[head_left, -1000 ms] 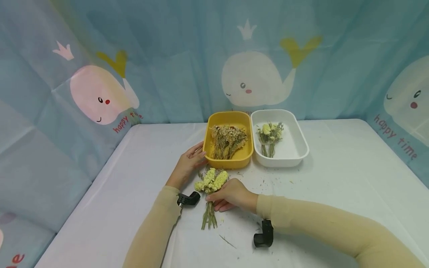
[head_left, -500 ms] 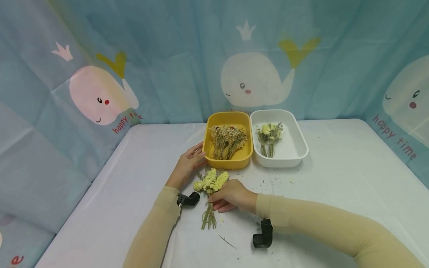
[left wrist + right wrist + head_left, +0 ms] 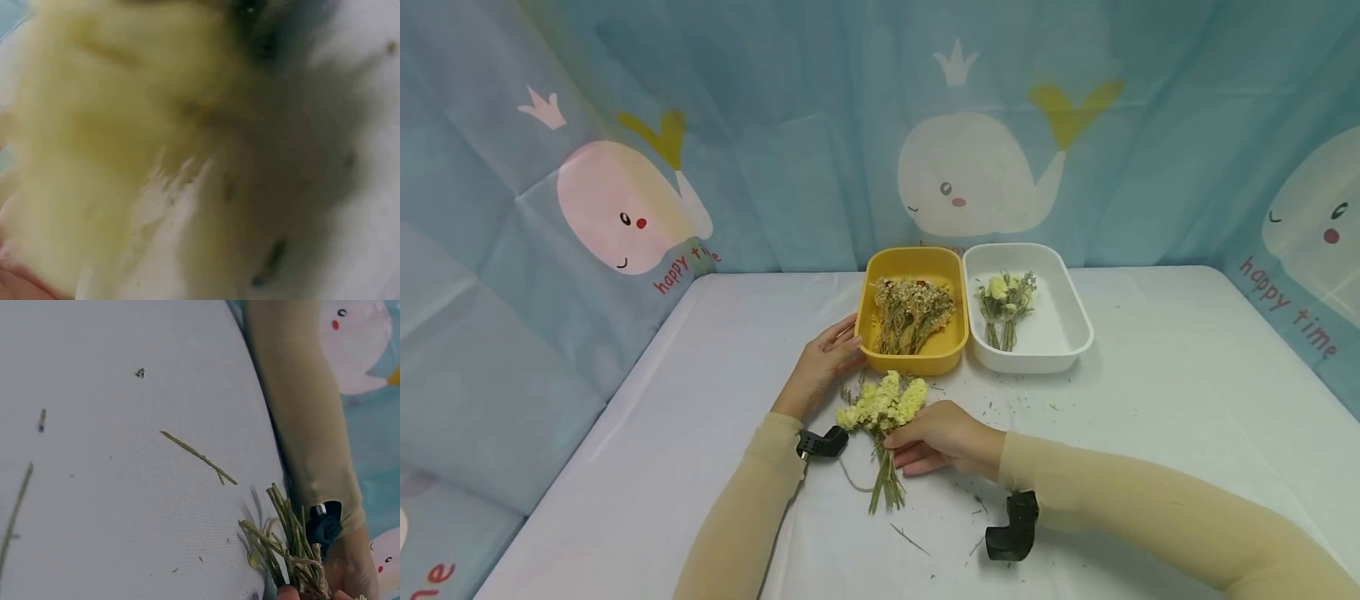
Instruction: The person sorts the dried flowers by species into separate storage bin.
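My right hand [image 3: 951, 436] pinches a small bouquet of dried yellow flowers [image 3: 891, 404] by its stems, just in front of the yellow tray [image 3: 913, 365]. The blooms point toward the tray and the stem ends toward me. In the right wrist view, twine [image 3: 312, 565] wraps the stems [image 3: 289, 525] near the fingertips. A thin loose strand of twine [image 3: 853, 482] trails left of the stems in the head view. My left hand [image 3: 823, 365] rests against the yellow tray's left side, its fingers extended along the wall. Blurred yellow petals [image 3: 94, 156] fill much of the left wrist view.
Several bunches of dried flowers [image 3: 910, 312] lie in the yellow tray. Beside it, a white tray [image 3: 1060, 321] holds small tied bouquets [image 3: 1006, 304]. A broken stem [image 3: 910, 540] and plant crumbs are scattered over the white tablecloth [image 3: 1180, 375]. A whale-print curtain [image 3: 805, 167] stands behind.
My right hand has shifted slightly right with the bouquet, whose blooms have spread or turned. The loose twine strand now shows left of the stems. My left hand stays at the yellow tray.
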A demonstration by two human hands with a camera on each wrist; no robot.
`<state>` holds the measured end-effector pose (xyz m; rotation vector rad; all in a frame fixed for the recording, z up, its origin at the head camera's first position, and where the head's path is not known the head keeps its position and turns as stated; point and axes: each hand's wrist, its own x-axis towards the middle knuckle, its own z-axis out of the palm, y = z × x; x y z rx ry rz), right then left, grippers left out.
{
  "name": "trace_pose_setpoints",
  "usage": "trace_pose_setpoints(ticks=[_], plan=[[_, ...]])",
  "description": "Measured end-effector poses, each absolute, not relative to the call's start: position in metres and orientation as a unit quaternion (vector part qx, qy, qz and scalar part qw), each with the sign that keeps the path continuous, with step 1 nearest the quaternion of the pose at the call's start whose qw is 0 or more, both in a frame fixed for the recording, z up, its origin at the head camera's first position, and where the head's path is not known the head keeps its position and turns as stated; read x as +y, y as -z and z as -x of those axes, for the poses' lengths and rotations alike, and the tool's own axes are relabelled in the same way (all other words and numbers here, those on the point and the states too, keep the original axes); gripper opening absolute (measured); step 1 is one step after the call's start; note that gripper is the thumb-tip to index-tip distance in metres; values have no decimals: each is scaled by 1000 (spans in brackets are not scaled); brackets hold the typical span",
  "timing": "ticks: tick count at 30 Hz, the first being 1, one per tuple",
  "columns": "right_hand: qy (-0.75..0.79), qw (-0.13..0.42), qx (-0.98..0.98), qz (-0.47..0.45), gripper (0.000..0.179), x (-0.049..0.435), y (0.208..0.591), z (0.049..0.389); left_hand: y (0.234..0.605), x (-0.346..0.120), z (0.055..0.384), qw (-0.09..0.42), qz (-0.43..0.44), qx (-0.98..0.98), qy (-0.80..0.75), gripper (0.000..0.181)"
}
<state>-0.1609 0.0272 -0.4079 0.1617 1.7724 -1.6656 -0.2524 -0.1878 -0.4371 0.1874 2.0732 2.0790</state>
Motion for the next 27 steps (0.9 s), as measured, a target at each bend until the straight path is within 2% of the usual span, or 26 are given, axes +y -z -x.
trace_pose_setpoints(ticks=[11,21,27], plan=[[642,346,680,-74,10,41,403,156,435,-189,254,98,-48,706,-700,59],[648,340,680,-38,6,66,393,149,434,-187,255,105,-49,698,-706,60],[638,325,698,-1,24,83,381,142,435,-187,256,105,-44,699,-706,60]])
